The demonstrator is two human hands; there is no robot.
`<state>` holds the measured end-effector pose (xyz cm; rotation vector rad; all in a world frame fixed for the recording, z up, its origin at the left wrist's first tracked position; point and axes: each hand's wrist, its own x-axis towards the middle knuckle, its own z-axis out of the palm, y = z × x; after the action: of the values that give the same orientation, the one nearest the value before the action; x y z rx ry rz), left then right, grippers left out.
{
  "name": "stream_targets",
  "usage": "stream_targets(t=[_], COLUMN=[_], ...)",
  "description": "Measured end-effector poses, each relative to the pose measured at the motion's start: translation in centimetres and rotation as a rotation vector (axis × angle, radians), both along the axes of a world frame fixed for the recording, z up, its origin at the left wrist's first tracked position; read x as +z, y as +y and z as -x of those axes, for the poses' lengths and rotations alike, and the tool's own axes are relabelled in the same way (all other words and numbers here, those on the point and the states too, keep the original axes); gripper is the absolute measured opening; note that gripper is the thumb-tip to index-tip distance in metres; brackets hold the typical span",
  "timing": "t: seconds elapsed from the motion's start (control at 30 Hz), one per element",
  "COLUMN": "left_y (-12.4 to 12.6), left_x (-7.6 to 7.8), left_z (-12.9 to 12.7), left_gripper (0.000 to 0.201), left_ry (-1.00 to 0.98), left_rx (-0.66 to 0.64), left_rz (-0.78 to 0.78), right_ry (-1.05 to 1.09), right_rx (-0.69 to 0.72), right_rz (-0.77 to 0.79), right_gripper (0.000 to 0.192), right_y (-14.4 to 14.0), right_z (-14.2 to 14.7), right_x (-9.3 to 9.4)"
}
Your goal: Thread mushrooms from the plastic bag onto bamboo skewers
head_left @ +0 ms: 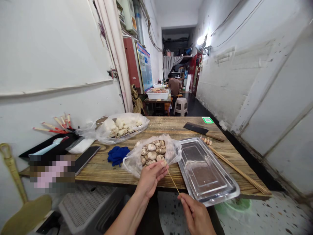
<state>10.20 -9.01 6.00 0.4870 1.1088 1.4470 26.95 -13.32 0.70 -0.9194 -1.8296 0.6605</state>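
Note:
My left hand (149, 178) pinches a small mushroom piece (163, 162) at the near edge of a clear plastic bag of mushrooms (153, 152). My right hand (195, 213) grips the lower end of a thin bamboo skewer (172, 179), whose tip points up at the piece in my left fingers. Both hands hover over the front edge of the wooden table (171, 127). An empty metal tray (206, 169) lies just right of the hands.
A second bag of pale food pieces (122, 127), a blue cloth (117, 154), a phone (86, 157), a cleaver (202, 130) and a bundle of skewers (238, 170) lie on the table. A person sits far down the corridor beside a stool (181, 106).

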Motion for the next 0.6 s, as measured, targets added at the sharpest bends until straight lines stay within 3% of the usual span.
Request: stream_targets(t=[0.6], left_y=[-0.17], left_x=[0.23], left_z=[-0.02], left_gripper=[0.019], left_ry=[0.063], left_rx=[-0.029], left_rz=[0.025], right_ry=[0.019], right_rx=[-0.004], right_rz=[0.075], right_gripper=[0.031], right_y=[-0.41], right_z=[0.29], right_x=[-0.49])
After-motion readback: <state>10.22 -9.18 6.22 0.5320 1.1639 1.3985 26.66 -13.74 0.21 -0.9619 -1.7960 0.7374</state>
